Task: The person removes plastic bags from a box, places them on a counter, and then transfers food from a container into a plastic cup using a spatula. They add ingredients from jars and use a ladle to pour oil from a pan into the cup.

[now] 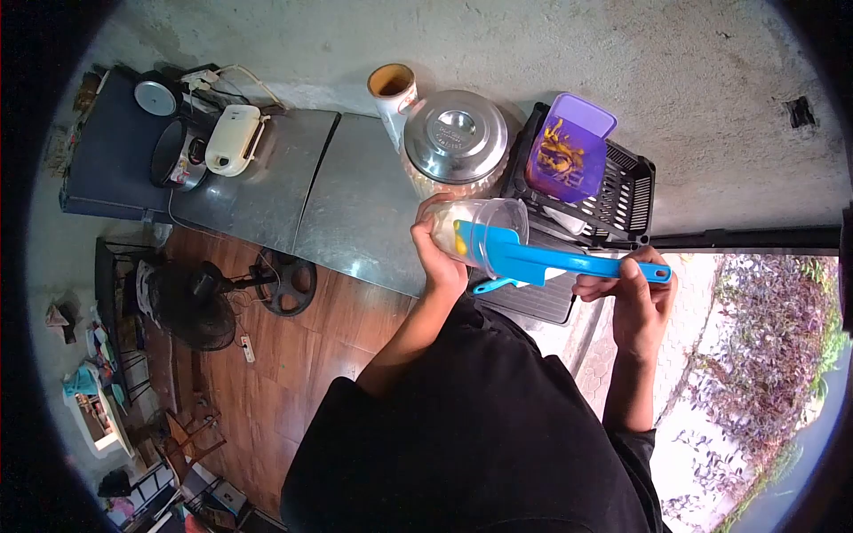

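My left hand (435,259) is wrapped around a clear plastic cup (509,214), which is tilted with its mouth to the right. Something pale and a yellow smear show through its wall. In my right hand (641,302) is the handle end of a blue spatula (577,262), pinched between thumb and fingers. The spatula's broad blade overlaps the cup's mouth and reaches inside, close to the yellow smear. Below the cup, another blue handle (491,286) lies over a dark ribbed plate (553,304).
A black basket (638,200) holds a purple container (586,173) smeared with yellow. Beside it stand a lidded metal pot (455,138) and a tall cylinder (391,93). A white appliance (235,140) sits farther left on the metal counter (351,209). A fan (191,302) stands on the wooden floor.
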Tool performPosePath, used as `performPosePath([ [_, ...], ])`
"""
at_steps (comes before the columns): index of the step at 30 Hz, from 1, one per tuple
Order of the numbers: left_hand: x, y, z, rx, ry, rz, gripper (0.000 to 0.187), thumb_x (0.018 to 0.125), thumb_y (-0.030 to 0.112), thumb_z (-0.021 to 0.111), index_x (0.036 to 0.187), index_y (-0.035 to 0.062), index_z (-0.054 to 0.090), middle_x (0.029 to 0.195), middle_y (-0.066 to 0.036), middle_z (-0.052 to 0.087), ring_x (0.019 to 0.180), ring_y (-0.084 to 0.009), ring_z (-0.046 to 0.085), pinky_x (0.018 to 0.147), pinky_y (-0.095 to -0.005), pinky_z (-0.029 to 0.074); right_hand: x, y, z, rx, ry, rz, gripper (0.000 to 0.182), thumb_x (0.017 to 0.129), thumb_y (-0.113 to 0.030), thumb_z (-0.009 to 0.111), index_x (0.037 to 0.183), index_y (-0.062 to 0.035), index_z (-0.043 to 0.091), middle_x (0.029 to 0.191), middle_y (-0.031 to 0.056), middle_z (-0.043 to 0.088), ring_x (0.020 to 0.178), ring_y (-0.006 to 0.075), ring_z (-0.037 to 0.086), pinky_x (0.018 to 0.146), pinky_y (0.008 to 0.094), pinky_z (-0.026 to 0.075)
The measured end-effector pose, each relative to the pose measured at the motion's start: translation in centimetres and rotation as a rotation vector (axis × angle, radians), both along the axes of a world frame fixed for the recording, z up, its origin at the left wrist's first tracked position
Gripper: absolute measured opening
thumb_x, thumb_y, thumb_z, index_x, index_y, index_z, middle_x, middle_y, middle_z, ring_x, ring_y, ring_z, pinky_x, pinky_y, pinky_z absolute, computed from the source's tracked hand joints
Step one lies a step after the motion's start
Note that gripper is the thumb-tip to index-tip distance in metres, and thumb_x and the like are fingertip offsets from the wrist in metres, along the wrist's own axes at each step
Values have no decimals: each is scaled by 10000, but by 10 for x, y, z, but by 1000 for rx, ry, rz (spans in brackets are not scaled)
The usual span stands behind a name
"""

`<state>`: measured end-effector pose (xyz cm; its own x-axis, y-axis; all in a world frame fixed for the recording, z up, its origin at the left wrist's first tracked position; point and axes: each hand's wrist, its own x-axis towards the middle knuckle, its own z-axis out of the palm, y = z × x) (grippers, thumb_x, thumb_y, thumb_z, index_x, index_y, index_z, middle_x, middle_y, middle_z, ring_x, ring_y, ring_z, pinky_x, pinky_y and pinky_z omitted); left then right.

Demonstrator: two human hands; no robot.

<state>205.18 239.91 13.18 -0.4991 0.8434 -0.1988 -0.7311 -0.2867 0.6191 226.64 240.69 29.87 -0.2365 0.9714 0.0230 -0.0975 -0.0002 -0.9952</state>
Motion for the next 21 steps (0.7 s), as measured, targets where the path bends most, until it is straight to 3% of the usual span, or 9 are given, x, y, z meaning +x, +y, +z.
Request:
performPosePath([
  [10, -5, 2, -1, -36, 45, 40, 468, 918, 393, 343, 1146, 54, 570, 1051, -87, 608, 999, -235, 615, 873, -380, 517, 15, 13, -19, -190, 161, 15, 215, 987, -205, 563, 903, -16, 504, 779, 247, 696, 650, 299, 720, 581, 372, 609],
  [21, -4, 6, -6, -11, 98, 44, 480, 895, 391, 360, 1144, 36, 567, 1066, -89, 602, 1035, -229, 595, 921, -369, 473, 30, 7, -26, -125, 201, 48, 217, 996, -208, 553, 914, -24, 472, 794, 260, 689, 682, 308, 721, 606, 387, 616],
])
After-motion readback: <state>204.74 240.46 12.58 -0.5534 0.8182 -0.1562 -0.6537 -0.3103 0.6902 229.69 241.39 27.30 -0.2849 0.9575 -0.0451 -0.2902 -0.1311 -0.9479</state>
